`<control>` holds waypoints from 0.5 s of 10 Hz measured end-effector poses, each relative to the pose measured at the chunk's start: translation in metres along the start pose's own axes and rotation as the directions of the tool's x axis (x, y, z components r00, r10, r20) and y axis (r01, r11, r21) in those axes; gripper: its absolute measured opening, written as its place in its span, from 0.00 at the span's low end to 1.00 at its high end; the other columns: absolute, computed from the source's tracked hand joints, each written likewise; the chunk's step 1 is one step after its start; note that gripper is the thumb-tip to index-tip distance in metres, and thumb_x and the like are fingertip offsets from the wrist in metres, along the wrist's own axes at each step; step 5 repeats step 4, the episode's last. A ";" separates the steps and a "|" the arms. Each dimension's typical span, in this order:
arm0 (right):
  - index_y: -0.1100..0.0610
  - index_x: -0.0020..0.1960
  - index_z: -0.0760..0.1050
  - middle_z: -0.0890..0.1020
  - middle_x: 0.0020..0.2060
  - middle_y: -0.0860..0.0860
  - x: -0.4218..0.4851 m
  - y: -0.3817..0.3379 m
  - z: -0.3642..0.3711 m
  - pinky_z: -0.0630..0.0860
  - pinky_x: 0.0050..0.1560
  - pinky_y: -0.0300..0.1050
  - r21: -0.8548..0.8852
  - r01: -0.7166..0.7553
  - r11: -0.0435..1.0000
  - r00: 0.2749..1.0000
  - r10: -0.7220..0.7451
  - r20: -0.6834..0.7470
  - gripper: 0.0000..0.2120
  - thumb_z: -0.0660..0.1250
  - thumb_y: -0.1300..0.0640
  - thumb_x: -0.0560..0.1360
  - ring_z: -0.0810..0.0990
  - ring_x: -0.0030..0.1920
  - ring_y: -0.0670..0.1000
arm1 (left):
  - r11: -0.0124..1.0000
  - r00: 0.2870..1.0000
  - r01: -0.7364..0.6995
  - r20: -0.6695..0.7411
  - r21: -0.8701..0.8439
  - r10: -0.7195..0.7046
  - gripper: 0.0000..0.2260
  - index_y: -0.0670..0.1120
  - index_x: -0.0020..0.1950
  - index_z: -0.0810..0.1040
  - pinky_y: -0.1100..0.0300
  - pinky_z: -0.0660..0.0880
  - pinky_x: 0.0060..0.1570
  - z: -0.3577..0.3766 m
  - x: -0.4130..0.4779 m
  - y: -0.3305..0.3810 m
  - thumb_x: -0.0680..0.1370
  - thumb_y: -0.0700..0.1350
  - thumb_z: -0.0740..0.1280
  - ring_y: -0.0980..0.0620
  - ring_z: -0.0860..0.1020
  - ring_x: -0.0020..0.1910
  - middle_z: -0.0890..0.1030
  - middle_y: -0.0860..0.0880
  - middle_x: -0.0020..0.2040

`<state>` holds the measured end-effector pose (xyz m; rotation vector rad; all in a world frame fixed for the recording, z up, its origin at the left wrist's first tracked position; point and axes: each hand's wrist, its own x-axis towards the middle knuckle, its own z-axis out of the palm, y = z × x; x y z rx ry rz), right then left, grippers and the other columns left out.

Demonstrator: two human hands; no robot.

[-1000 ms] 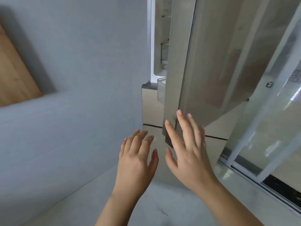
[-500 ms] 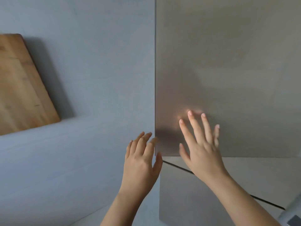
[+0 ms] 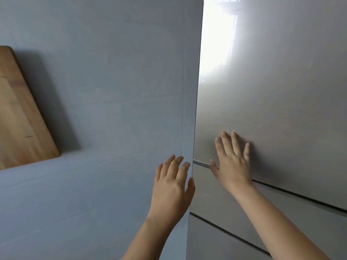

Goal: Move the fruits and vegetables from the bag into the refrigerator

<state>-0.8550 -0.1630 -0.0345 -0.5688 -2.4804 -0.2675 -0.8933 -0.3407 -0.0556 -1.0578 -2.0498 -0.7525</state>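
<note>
A pale grey-blue wall (image 3: 103, 72) fills the left half of the view, and at its foot it meets a worktop (image 3: 65, 203) of the same grey-blue. The tall refrigerator with a glossy grey-beige front (image 3: 281, 81) takes up the right half, its left edge running down just beside the wall. Its large upper door (image 3: 300, 128) is shut, and a bright patch of reflected daylight (image 3: 217, 44) sits high on it near the left edge. Below the door, dark seams mark off two lower panels (image 3: 221, 199) of the same finish, also flush and closed.

A brown wooden cutting board with rounded corners (image 3: 20, 119) stands at the far left, tilted, with its lower edge on the worktop and its back against the wall, and its shadow falls on the wall to its right.

The right hand (image 3: 232, 162) lies flat on the bottom of the upper door, fingers straight and spread, the thumb reaching down across the seam. The left hand (image 3: 170, 188) is raised in front of the refrigerator's left edge, open with fingers loosely bent, holding nothing. I cannot tell whether it touches the edge.
</note>
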 end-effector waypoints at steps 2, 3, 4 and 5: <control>0.63 0.64 0.71 0.71 0.66 0.62 0.000 0.000 0.008 0.61 0.60 0.73 -0.010 0.010 1.000 0.999 -0.010 -0.053 0.34 0.75 0.50 0.63 0.65 0.68 0.65 | 1.000 0.999 0.015 0.041 -0.011 -0.015 0.13 0.45 0.57 0.71 0.44 0.74 0.55 0.010 0.005 -0.007 0.74 0.47 0.58 0.41 0.75 0.60 0.79 0.43 0.57; 0.63 0.64 0.71 0.72 0.65 0.62 0.001 -0.003 0.005 0.60 0.60 0.74 0.019 -0.003 1.000 0.998 0.005 -0.060 0.33 0.75 0.51 0.64 0.66 0.67 0.66 | 1.000 1.000 -0.009 0.026 -0.004 0.009 0.13 0.46 0.57 0.70 0.44 0.74 0.55 0.004 0.001 -0.013 0.74 0.48 0.58 0.41 0.75 0.60 0.79 0.43 0.57; 0.62 0.64 0.72 0.73 0.64 0.62 -0.003 -0.018 0.001 0.61 0.59 0.73 0.084 -0.030 0.996 0.996 0.037 -0.082 0.30 0.74 0.53 0.66 0.68 0.65 0.67 | 1.000 1.000 0.008 0.023 0.008 -0.008 0.13 0.45 0.57 0.71 0.45 0.74 0.55 -0.011 -0.003 -0.020 0.74 0.48 0.58 0.41 0.75 0.60 0.79 0.43 0.57; 0.62 0.64 0.72 0.73 0.64 0.62 -0.003 -0.018 0.001 0.61 0.59 0.73 0.084 -0.030 0.996 0.996 0.037 -0.082 0.30 0.74 0.53 0.66 0.68 0.65 0.67 | 1.000 1.000 0.008 0.023 0.008 -0.008 0.13 0.45 0.57 0.71 0.45 0.74 0.55 -0.011 -0.003 -0.020 0.74 0.48 0.58 0.41 0.75 0.60 0.79 0.43 0.57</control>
